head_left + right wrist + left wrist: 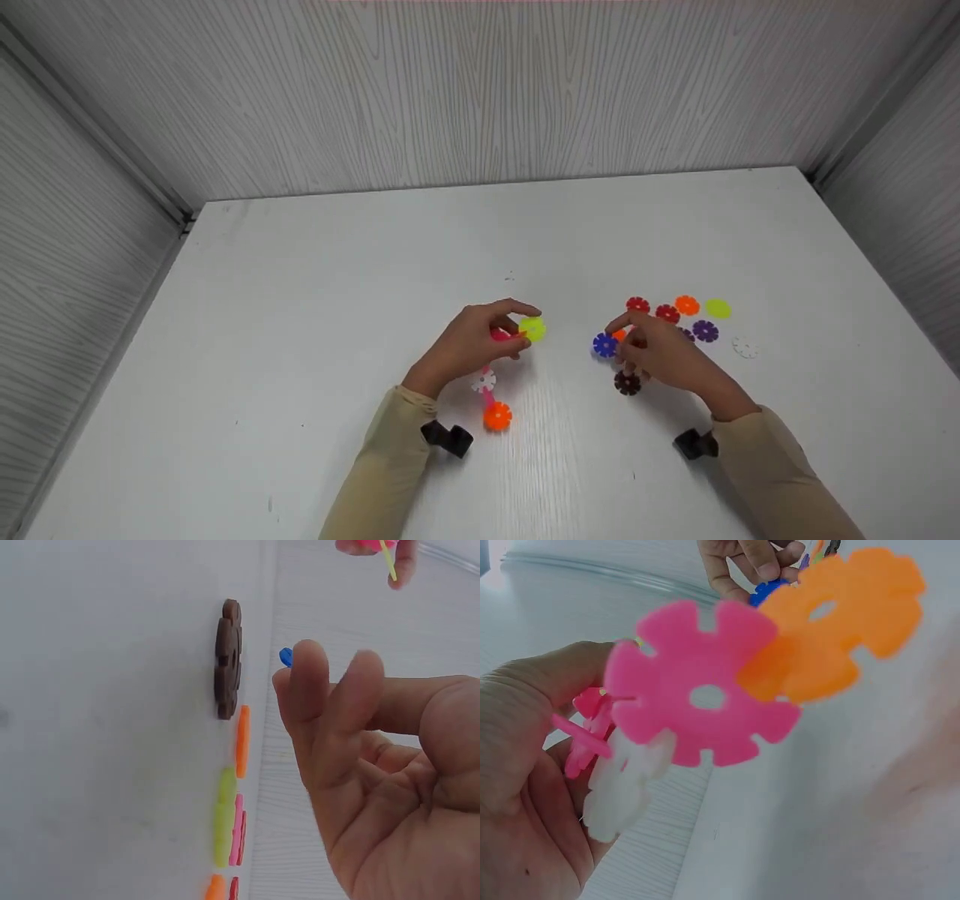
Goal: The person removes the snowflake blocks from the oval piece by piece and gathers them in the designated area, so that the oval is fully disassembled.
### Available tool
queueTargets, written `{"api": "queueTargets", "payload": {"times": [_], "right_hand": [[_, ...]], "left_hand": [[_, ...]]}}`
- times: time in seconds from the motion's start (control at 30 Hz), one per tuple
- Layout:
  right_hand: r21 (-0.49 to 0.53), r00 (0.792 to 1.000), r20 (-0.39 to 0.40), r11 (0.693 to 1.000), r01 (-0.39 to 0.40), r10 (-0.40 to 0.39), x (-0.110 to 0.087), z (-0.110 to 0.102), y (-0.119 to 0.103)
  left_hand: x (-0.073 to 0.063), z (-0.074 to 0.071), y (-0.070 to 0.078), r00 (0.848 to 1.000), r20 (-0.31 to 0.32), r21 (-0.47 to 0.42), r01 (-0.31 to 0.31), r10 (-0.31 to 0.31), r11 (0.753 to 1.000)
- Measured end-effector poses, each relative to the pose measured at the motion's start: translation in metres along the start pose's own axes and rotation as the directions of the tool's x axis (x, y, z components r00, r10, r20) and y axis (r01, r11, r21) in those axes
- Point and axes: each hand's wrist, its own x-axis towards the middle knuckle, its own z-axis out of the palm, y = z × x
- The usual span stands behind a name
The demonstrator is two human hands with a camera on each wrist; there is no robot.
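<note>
My left hand (472, 341) grips a joined chain of notched plastic flower discs. A yellow disc (532, 329) stands at its far end by the fingertips. From below the hand hang a white disc (484, 380) and an orange disc (498, 416); in the left wrist view a large pink disc (667, 682) links with the orange one. To the right, my right hand (664, 352) pinches a blue disc (604, 345) between thumb and forefinger, mostly hidden by fingers in the right wrist view. A dark brown disc (627, 383) lies under that hand.
Loose discs lie around and beyond the right hand: red (667, 313), orange (687, 305), yellow (718, 308), purple (706, 331) and a pale clear one (745, 346). The white table (337, 300) meets a wood-grain panel (480, 97) at the back.
</note>
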Motion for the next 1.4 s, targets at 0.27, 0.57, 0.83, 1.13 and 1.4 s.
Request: {"api": "queueTargets", "payload": {"times": [0.27,0.57,0.83,1.13,1.4], "right_hand": [[-0.044,0.999,0.032,0.999,-0.008,0.009,0.003,0.004,0.0],[-0.026,0.997,0.069,0.999,0.031,-0.029,0.004,0.008,0.001],[-0.058,0.997,0.066,0.997,0.041,-0.037,0.005,0.009,-0.003],[-0.092,1.0,0.013,0.996,-0.019,0.02,0.003,0.008,-0.006],[-0.078,0.995,-0.094,0.997,0.026,-0.033,-0.003,0.009,-0.014]], "left_hand": [[0.001,0.002,-0.001,1.0,0.026,-0.011,0.018,-0.017,1.0],[0.002,0.002,-0.001,1.0,0.026,-0.102,0.019,-0.017,0.995],[0.002,0.003,-0.001,1.0,0.011,-0.05,0.005,-0.004,0.999],[0.001,0.003,-0.002,1.0,0.024,-0.034,0.008,-0.007,0.999],[0.001,0.008,0.002,0.998,0.057,0.03,0.018,-0.02,0.999]]}}
